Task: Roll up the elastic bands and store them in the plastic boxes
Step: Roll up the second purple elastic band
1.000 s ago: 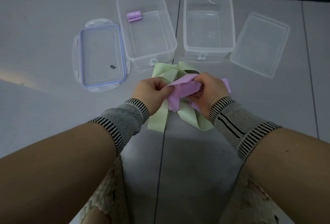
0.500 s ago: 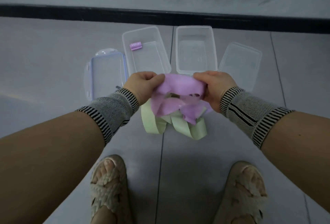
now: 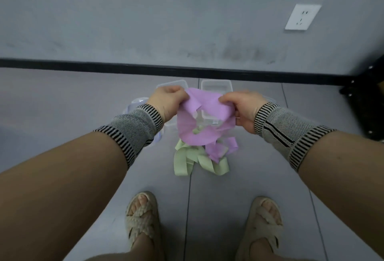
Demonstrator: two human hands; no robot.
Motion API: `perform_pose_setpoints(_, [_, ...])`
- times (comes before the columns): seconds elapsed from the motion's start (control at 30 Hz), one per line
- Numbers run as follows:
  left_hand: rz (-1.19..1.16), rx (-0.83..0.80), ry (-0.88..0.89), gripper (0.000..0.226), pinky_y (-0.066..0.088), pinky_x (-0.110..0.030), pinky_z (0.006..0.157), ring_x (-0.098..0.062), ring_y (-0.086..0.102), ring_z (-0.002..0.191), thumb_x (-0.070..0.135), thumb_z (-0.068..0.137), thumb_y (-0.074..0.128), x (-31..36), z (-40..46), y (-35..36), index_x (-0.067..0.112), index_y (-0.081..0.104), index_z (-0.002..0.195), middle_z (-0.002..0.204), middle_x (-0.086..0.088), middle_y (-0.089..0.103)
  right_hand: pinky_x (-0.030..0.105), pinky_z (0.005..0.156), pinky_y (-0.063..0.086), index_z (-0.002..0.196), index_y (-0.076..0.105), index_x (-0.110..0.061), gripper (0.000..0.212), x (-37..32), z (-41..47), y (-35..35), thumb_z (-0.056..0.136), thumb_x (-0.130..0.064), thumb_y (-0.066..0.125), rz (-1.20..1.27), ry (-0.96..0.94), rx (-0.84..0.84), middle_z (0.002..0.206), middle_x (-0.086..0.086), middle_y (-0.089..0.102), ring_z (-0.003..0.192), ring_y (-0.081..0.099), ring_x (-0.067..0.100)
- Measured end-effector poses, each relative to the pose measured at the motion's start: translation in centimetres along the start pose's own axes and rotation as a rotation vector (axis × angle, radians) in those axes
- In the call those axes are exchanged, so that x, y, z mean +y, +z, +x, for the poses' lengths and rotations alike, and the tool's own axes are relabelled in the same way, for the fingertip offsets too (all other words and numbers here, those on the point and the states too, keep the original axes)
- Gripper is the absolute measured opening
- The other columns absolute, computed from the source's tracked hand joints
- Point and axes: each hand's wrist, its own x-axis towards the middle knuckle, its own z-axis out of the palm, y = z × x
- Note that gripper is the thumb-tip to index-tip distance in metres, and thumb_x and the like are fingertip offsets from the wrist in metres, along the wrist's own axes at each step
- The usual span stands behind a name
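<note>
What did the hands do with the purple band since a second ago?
Both hands, left hand and right hand, lifted the purple band up off the floor and pulled it apart, spreading it wide. The green band stayed on the floor, and both hands kept their grip.

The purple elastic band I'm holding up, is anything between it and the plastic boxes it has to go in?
No lids visibly cover the two plastic boxes. The purple band hangs unrolled from the left hand and right hand, its tail tangled with the green bands on the floor.
</note>
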Motion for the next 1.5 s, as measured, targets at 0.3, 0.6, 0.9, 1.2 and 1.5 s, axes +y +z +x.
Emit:
perform_pose_setpoints(0.3, [0.032, 0.164, 0.045, 0.023, 0.037, -0.02, 0.053, -0.014, 0.045, 0.056, 0.012, 0.084, 0.056, 3.1, -7.1, -2.1, 0.02, 0.061, 0.063, 0.059, 0.001, 0.053, 0.034, 0.067, 0.05, 0.076, 0.059, -0.014, 0.009, -2.3, -7.9, 1.7, 0.084, -0.009, 0.059, 0.265, -0.018, 0.085, 0.056, -0.002, 0.06, 0.064, 0.056, 0.019])
perform_pose_setpoints(0.6, [-0.028, 0.23, 0.083, 0.013, 0.047, -0.028, 0.065, -0.015, 0.056, 0.067, 0.02, 0.085, 0.064, 1.5, -9.6, -2.4, 0.021, 0.066, 0.072, 0.072, 0.001, 0.065, 0.035, 0.061, 0.057, 0.082, 0.065, -0.01, 0.007, -2.1, -10.1, 2.3, 0.086, -0.005, 0.062, 0.375, -0.05, 0.043, 0.067, 0.005, 0.067, 0.062, 0.064, 0.018])
perform_pose_setpoints(0.9, [-0.03, 0.237, 0.117, 0.013, 0.049, -0.031, 0.067, -0.015, 0.055, 0.065, 0.021, 0.084, 0.065, 2.8, -7.5, -2.2, 0.02, 0.064, 0.071, 0.071, 0.0, 0.063, 0.032, 0.05, 0.055, 0.089, 0.063, -0.01, 0.003, -3.4, -8.8, 1.8, 0.087, -0.009, 0.063, 0.46, 0.083, -0.028, 0.073, 0.006, 0.068, 0.06, 0.067, 0.02])
perform_pose_setpoints(1.2, [-0.007, 0.156, 0.089, 0.021, 0.04, -0.021, 0.056, -0.009, 0.049, 0.059, 0.014, 0.084, 0.062, 3.3, -7.3, -1.9, 0.02, 0.058, 0.065, 0.068, 0.001, 0.056, 0.028, 0.049, 0.055, 0.089, 0.063, -0.007, 0.004, -4.0, -8.5, 1.2, 0.088, -0.006, 0.059, 0.449, 0.098, -0.045, 0.073, 0.007, 0.067, 0.058, 0.066, 0.018])
perform_pose_setpoints(1.5, [-0.264, 0.188, -0.079, 0.014, 0.038, -0.029, 0.062, -0.02, 0.046, 0.065, 0.018, 0.08, 0.055, 3.7, -7.1, -2.6, 0.015, 0.054, 0.067, 0.066, -0.003, 0.049, 0.023, 0.049, 0.044, 0.076, 0.059, -0.011, 0.01, -4.1, -9.0, 0.4, 0.083, -0.008, 0.065, 0.243, 0.084, -0.018, 0.053, -0.001, 0.059, 0.034, 0.047, 0.009])
